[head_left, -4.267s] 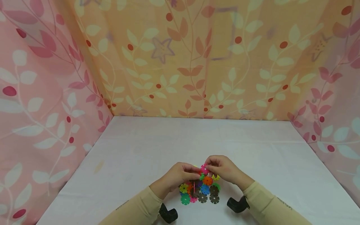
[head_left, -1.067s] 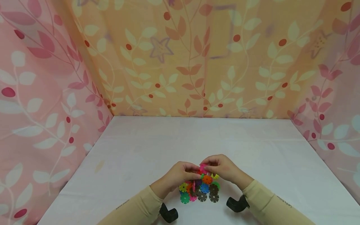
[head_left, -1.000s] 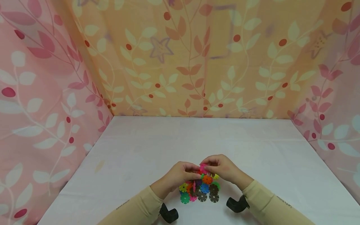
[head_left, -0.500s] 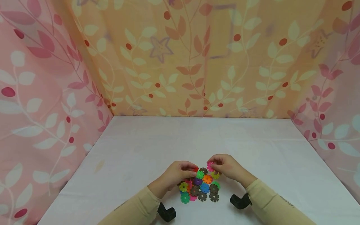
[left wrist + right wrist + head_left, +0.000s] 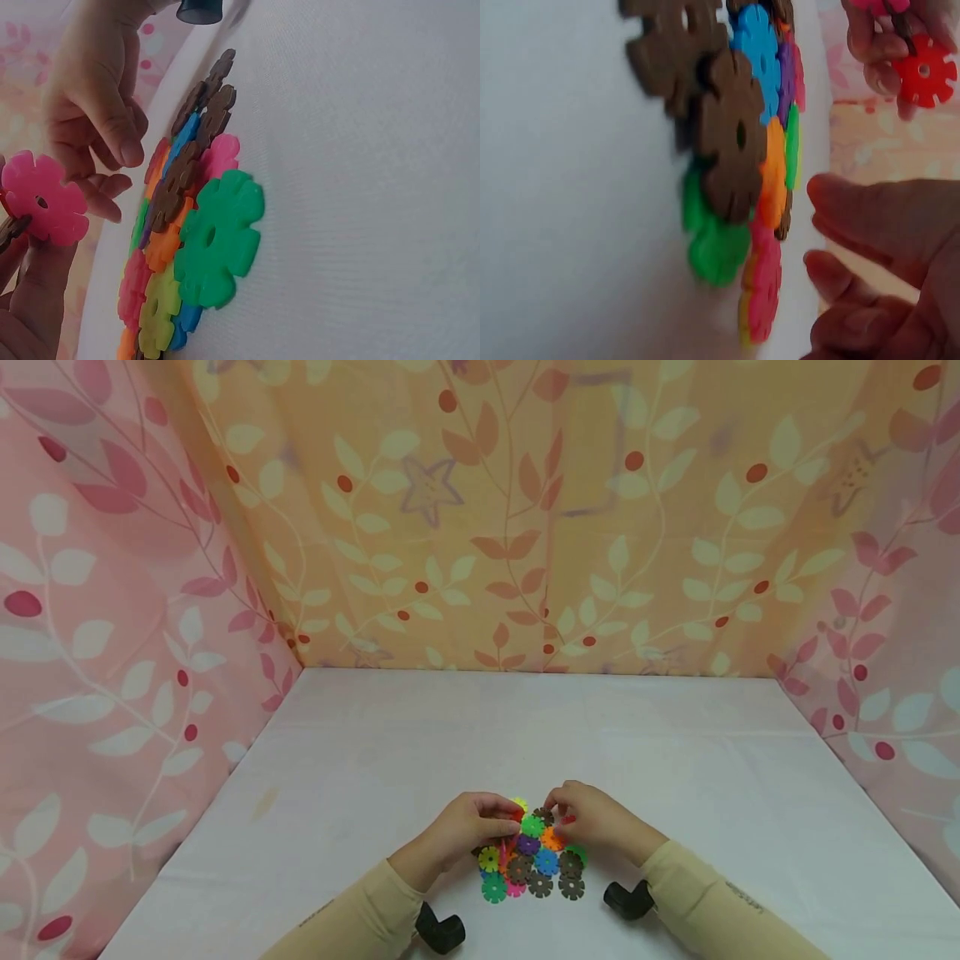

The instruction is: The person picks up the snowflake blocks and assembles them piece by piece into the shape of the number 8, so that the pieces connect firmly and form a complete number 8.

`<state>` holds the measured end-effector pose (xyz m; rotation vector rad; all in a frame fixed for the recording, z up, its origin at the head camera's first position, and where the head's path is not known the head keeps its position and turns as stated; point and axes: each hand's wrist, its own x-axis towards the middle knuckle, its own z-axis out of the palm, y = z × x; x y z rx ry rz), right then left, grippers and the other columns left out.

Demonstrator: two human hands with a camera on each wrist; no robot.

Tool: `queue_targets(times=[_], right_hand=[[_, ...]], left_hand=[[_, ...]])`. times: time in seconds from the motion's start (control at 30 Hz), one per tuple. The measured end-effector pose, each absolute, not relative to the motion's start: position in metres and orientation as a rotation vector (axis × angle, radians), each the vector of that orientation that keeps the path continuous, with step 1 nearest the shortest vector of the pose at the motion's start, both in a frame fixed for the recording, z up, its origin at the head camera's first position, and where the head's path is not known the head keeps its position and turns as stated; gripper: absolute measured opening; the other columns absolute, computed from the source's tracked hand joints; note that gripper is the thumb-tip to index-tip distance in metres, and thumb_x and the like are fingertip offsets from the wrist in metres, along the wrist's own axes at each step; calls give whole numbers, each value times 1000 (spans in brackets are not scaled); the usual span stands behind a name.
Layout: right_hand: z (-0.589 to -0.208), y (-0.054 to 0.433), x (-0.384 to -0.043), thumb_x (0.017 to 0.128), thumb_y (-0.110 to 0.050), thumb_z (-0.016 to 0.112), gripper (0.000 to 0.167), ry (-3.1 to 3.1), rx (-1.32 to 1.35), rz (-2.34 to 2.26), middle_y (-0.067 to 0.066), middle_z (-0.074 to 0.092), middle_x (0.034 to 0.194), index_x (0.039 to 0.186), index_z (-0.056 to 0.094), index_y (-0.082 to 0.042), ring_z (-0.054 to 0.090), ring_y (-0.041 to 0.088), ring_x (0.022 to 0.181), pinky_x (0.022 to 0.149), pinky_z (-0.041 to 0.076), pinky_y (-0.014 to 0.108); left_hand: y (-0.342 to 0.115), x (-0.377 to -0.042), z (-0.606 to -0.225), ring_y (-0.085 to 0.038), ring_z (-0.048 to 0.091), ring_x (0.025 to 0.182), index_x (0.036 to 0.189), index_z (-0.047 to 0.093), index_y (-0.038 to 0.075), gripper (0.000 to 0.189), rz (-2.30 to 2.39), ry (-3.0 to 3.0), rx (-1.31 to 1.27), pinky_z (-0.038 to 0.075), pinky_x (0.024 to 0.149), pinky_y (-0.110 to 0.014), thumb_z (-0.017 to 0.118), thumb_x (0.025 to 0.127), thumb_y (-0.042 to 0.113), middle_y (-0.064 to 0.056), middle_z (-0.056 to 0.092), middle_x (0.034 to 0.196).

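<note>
My left hand (image 5: pixel 456 832) pinches a small chain of plastic snowflake discs joined at their slots. In the left wrist view its pink disc (image 5: pixel 45 199) shows with a brown disc (image 5: pixel 13 231) slotted into it. The right wrist view shows a red disc (image 5: pixel 925 71) at the chain's other end. Beneath the hands lies a pile of notched discs, among them a blue disc (image 5: pixel 547 862), a purple disc (image 5: pixel 528 845) and a teal-green disc (image 5: pixel 493 887). My right hand (image 5: pixel 600 820) hovers over the pile's far right side, thumb and fingers parted and holding nothing.
The pile lies on a white-covered table (image 5: pixel 420 735), near its front. A black bent fitting hangs at each wrist, the left fitting (image 5: pixel 441 930) and the right fitting (image 5: pixel 628 900). Patterned cloth (image 5: pixel 465 527) encloses the back and sides.
Half a second ago my right hand held a pink disc away from the left hand; now it has let go and moved down over the pile. The left hand shifted slightly left with its chain.
</note>
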<state>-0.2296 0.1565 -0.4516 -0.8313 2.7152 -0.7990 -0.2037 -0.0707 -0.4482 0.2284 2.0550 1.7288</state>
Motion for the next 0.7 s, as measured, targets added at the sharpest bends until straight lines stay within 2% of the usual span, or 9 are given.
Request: queue_targets(times=[0.27, 0.7], right_hand=[[-447, 140, -222, 78, -15, 71, 23, 2565, -1048, -785, -5, 52, 83, 101, 69, -16, 49, 9, 76, 69, 44, 23], [-456, 133, -222, 70, -24, 79, 25, 2582, -1020, -764, -6, 47, 82, 90, 64, -20, 46, 6, 74, 66, 42, 22]], left_hand=[[-72, -203, -447, -16, 61, 77, 105, 66, 4, 28, 1737, 2043, 256, 53, 72, -33, 70, 80, 16, -6, 66, 90], [-74, -203, -448, -16, 62, 78, 104, 66, 5, 27, 1756, 2037, 259, 53, 71, -30, 71, 79, 15, -6, 67, 90]])
